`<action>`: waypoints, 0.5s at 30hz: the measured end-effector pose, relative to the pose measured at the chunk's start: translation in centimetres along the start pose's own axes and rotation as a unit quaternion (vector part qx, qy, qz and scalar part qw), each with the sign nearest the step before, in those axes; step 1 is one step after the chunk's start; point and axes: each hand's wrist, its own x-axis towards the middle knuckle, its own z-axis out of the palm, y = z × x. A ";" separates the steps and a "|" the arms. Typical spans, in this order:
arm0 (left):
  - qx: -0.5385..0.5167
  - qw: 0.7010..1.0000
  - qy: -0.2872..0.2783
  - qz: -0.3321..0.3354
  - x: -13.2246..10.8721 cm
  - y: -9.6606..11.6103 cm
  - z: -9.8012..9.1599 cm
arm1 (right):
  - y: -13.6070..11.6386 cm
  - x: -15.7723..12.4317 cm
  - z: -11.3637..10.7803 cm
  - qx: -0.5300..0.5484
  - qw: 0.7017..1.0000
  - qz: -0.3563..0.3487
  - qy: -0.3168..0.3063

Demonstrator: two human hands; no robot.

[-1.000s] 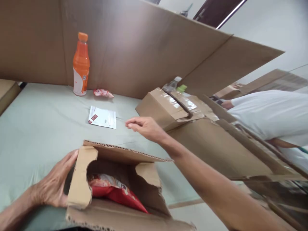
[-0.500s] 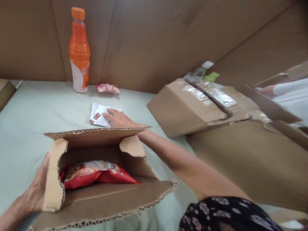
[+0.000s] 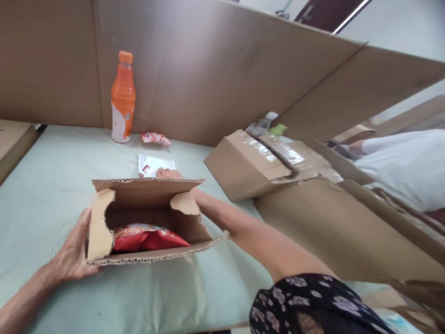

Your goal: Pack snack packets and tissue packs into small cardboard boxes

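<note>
An open cardboard box [image 3: 99,232] tilts its mouth toward me, with a red food packet [image 3: 149,240] lying inside. My left hand [image 3: 74,246] grips the box's left side; some of its fingers are hidden by the cardboard. Beyond the box's far flap, my right hand [image 3: 169,174] rests with bent fingers on the near right part of a flat white packet [image 3: 156,164]. The flap hides its palm and thumb. Farther back lies a small pink and white packet [image 3: 155,138], beside an upright bottle of orange drink [image 3: 123,99].
Larger cardboard boxes [image 3: 243,164] stand at the right, with a clear plastic bottle [image 3: 262,124] and a green item [image 3: 278,130] behind them. A cardboard wall [image 3: 194,69] closes off the back of the green-covered surface [image 3: 167,297]. Another person's white sleeve [image 3: 399,153] shows at far right.
The view has shifted, showing more beyond the cardboard wall. The box now tilts more upright, its near flap foreshortened. My right hand's fingers look more bent on the white packet.
</note>
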 end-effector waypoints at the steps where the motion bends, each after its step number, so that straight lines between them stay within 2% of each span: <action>1: 0.000 1.000 0.012 0.003 0.1 0.2 -0.1 | 0.6 0.0 -0.7 0.015 1.000 0.010 0.016; 3: -0.009 1.000 0.025 0.003 0.5 0.6 -0.2 | 2.4 -0.7 -2.4 0.049 0.996 0.035 0.061; 5: -0.021 0.999 0.023 0.013 0.9 0.9 -0.3 | 4.6 -2.4 -4.5 0.093 0.985 0.056 0.132; 8: -0.041 0.999 0.014 0.013 1.2 1.2 -0.3 | 7.6 -6.9 -7.9 0.190 0.934 0.066 0.295; 9: -0.047 0.999 0.010 0.010 1.3 1.2 -0.2 | 8.2 -8.7 -8.9 0.209 0.916 0.059 0.338; 10: -0.052 0.999 0.008 0.008 1.3 1.2 -0.2 | 8.5 -10.5 -9.7 0.223 0.907 0.047 0.355; 11: -0.055 0.998 0.006 0.005 1.3 1.2 -0.2 | 8.6 -12.3 -10.3 0.233 0.906 0.032 0.351; 12: -0.056 0.998 0.008 0.007 1.4 1.2 -0.2 | 8.4 -13.9 -10.6 0.226 0.924 0.015 0.308; 15: -0.048 0.999 0.015 0.017 1.5 1.4 -0.2 | 6.2 -16.8 -10.1 0.176 0.975 -0.033 0.133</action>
